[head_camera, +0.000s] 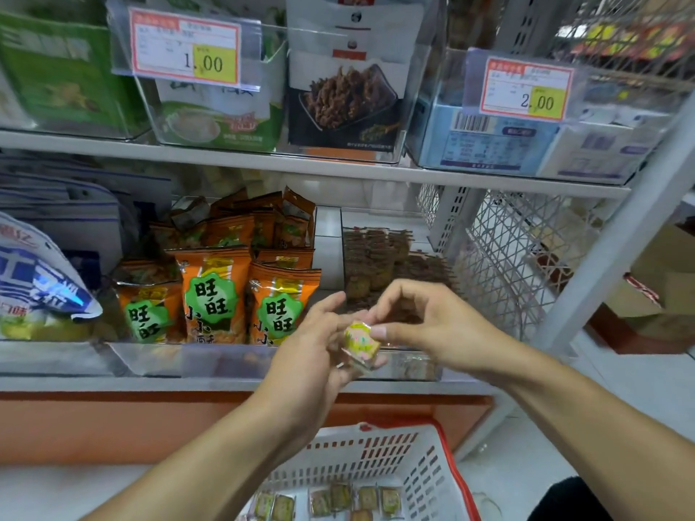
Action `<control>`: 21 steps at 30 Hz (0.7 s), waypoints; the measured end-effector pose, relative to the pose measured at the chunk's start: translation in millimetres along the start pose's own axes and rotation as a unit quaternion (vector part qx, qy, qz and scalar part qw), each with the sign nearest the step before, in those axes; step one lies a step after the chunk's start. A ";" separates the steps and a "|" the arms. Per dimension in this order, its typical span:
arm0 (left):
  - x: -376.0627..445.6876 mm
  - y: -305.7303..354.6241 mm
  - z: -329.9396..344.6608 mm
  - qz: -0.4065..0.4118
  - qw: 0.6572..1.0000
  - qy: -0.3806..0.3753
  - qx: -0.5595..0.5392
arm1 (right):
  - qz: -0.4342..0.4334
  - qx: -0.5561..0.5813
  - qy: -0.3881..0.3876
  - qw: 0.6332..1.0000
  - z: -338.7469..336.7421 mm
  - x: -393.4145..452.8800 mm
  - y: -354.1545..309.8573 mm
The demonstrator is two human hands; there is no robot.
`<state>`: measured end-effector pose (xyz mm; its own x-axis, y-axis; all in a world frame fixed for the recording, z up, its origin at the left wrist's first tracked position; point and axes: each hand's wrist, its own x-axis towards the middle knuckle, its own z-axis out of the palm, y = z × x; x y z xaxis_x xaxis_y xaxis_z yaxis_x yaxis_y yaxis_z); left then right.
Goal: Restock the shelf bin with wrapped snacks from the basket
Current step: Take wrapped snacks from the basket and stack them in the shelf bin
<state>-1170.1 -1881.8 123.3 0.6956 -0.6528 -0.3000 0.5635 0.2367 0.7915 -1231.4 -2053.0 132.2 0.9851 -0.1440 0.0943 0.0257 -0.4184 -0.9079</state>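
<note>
- Head view: both hands meet in front of the lower shelf (225,383), just above its front edge, on one small wrapped snack (360,344) in yellow-green film.
- The left hand (314,355) lies palm up under the snack; its grip is loosely curled, cradling the piece from below, fingertips pointing toward the shelf.
- The right hand (421,317) comes in from the right; its grip pinches the snack's right edge with thumb and fingertips, the other fingers arched above.
- The snack is held in the air, in front of the clear shelf bin (406,364) at the right end of the lower shelf. Brown skewer-like packets (380,257) lie toward the bin's back; its front wall is partly hidden by the hands.
- Left of that bin, another clear bin holds upright orange snack bags (214,295) with green badges.
- At the shelf's left end lies a blue-and-white bag (34,283), tilted.
- On the upper shelf (489,178), clear bins carry two price tags: "1.00" (186,48) toward the left, "2.00" (524,88) toward the right.
- Below the hands, at the bottom edge of the view, a white basket (425,471) with a red rim holds several more wrapped snacks (353,498) lying flat on its floor.
</note>
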 end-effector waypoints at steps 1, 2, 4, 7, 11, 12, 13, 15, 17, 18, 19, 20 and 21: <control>1.8 -0.7 1.6 0.000 1.000 0.001 0.015 | 0.004 0.014 0.000 1.000 -2.8 3.3 0.8; 3.3 -0.7 2.9 -0.002 0.999 -0.001 0.035 | 0.008 0.021 -0.004 1.000 -4.1 5.7 1.6; 6.8 0.8 1.8 -0.007 0.996 -0.013 0.093 | 0.007 -0.006 -0.041 0.999 -5.8 8.0 3.2; 12.1 4.5 -3.1 0.003 0.975 -0.037 0.218 | -0.031 -0.141 -0.129 0.981 -9.4 6.4 3.1; 16.8 3.2 -7.2 0.045 0.962 -0.028 0.270 | -0.038 -0.235 -0.103 0.966 -18.0 8.0 4.9; 18.1 2.4 -7.6 0.059 0.960 -0.023 0.272 | -0.025 -0.233 -0.108 0.966 -21.4 8.6 5.2; 20.1 1.8 -7.9 0.072 0.958 -0.021 0.277 | -0.012 -0.221 -0.111 0.969 -25.2 9.6 6.0; 23.5 0.1 -6.9 0.103 0.948 -0.018 0.301 | 0.014 -0.162 -0.057 0.985 -34.4 15.7 11.9; 25.0 -4.4 -6.4 0.165 0.908 -0.020 0.385 | 0.043 -0.083 0.106 0.990 -46.5 30.1 26.0; 24.7 -8.4 -6.5 0.198 0.868 -0.037 0.454 | 0.067 -0.051 0.193 0.978 -53.0 40.2 35.4; 23.1 -13.1 -6.1 0.218 0.818 -0.066 0.527 | 0.098 -0.029 0.259 0.961 -59.4 51.3 44.9; 21.3 -18.2 -5.4 0.224 0.767 -0.100 0.593 | 0.132 -0.011 0.300 0.945 -64.8 62.3 54.7; 21.0 -23.9 -5.4 0.217 0.724 -0.130 0.642 | 0.165 0.010 0.326 0.931 -68.9 72.5 64.9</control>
<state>-1166.6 -1897.3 95.3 0.4824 -0.8697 0.1039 -0.6770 -0.2950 0.6742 -1170.0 -2152.3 108.2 0.6281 -0.7775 0.0312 -0.2494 -0.2391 -0.9384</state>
